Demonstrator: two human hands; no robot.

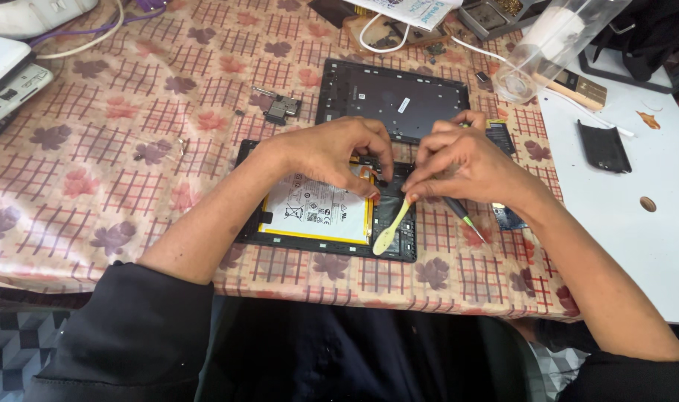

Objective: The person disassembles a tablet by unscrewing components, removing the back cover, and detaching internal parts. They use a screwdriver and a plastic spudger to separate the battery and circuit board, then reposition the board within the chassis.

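Observation:
An opened tablet lies on the table in front of me, its white battery with yellow edges exposed. My left hand rests on the tablet's upper edge, fingertips pressing down near an orange flex cable by the battery's top right corner. My right hand pinches a cream plastic pry tool, whose flat end lies on the tablet's right side. A thin dark screwdriver with a green tip also sticks out from under this hand. The tablet's dark back cover lies just behind.
A floral checked tablecloth covers the table. A white mat at right carries a black flat part and a brush. A small metal bracket, a clear plastic tube, cables and devices sit along the far and left edges.

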